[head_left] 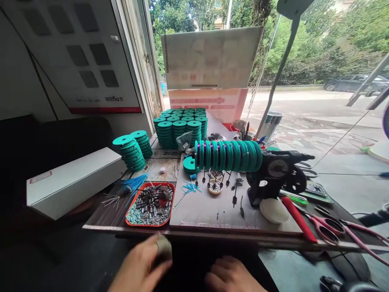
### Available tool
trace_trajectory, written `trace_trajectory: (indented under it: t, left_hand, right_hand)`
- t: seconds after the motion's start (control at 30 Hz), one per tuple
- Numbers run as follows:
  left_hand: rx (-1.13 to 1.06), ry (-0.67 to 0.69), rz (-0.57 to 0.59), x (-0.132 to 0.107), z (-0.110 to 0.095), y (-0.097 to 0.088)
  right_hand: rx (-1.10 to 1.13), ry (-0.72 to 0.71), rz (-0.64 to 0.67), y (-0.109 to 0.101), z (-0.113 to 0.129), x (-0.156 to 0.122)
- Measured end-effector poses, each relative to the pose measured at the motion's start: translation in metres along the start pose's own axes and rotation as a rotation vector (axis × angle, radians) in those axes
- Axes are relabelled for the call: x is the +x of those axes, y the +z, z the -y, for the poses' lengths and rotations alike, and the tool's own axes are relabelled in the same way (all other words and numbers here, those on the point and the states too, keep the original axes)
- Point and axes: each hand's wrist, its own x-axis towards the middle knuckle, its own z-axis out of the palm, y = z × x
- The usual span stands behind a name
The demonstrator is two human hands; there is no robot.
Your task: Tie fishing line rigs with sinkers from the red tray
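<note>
Below the table's front edge, my left hand (142, 261) is curled, with a tan, band-like piece (164, 247) at its fingertips; I cannot make out what it is. My right hand (232, 276) is low in front of my lap, fingers folded in, and what they hold, if anything, is hidden. Nearest to the left hand on the table is a red tray (173, 202) of small metal beads, dark cylinders and light-blue tubes. Beyond the hands, a row of teal spools (227, 155) sits on a black winding device (275, 170), with dark small weights (234, 200) hanging below.
Stacked teal spools (179, 125) fill the back of the table, with two more stacks (129, 153) at left. A long white box (74, 178) stands beside them. At right lie a round white lid (274, 211), a red bar (299, 219) and pink-handled scissors (326, 229).
</note>
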Motion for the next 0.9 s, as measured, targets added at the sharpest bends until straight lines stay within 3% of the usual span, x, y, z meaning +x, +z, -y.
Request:
trace_trajectory:
  t: [0.1, 0.17, 0.23, 0.3, 0.43, 0.67, 0.9]
  left_hand:
    - [0.389, 0.138, -0.195, 0.033, -0.025, -0.019]
    - [0.764, 0.15, -0.236, 0.054, -0.035, -0.017]
    - [0.86, 0.156, -0.229, 0.071, -0.04, -0.008]
    - [0.9, 0.161, -0.22, 0.081, -0.042, 0.0]
    - [0.956, 0.167, -0.206, 0.085, -0.043, 0.009]
    - [0.95, 0.169, -0.238, 0.084, -0.037, 0.013]
    - [0.848, 0.188, -0.237, 0.082, -0.034, 0.007]
  right_hand:
    - [0.108, 0.183, 0.048, 0.008, -0.003, -0.003]
    - [0.217, 0.3, 0.133, 0.013, -0.003, -0.005]
    - [0.33, 0.39, 0.244, 0.015, -0.003, -0.006]
    - [0.386, 0.437, 0.317, 0.015, -0.002, -0.007]
    - [0.479, 0.51, 0.341, 0.011, 0.001, -0.005]
    - [0.747, 0.818, 0.273, -0.011, 0.002, 0.003]
    - [0.866, 0.909, 0.215, -0.021, 0.005, 0.007]
